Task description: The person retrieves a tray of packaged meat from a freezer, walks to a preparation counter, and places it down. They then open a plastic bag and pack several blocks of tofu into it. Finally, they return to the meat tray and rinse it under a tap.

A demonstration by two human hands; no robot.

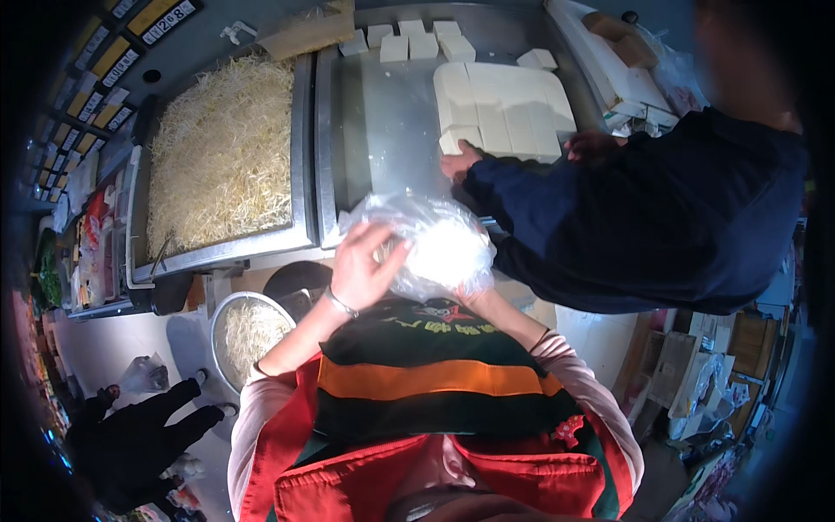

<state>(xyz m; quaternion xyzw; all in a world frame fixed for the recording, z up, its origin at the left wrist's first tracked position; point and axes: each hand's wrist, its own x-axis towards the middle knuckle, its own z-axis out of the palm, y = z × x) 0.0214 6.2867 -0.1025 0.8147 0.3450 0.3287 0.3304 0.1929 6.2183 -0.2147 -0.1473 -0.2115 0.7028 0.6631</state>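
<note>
A clear plastic bag (385, 207) is in front of my chest, at the near edge of a metal tray. Something in it is glaring white, too bright to make out. My right hand (475, 292) supports the bag from its lower right, with most of the fingers hidden by plastic. Over the bag's left side lies my left hand (364, 264), a bracelet on its wrist. Its thumb and fingers are spread against the film; whether they pinch it is unclear. Beyond the bag, a block of white tofu (502, 98), cut into pieces, rests on the metal tray (391, 130).
At my right a co-worker in a dark jacket (639, 202) reaches in, one hand (460, 162) touching a tofu piece. Loose tofu cubes (423, 46) line the tray's back. Bean sprouts (222, 156) fill the left bin; a basin (218, 333) of sprouts stands below. Another person (130, 444) is at lower left.
</note>
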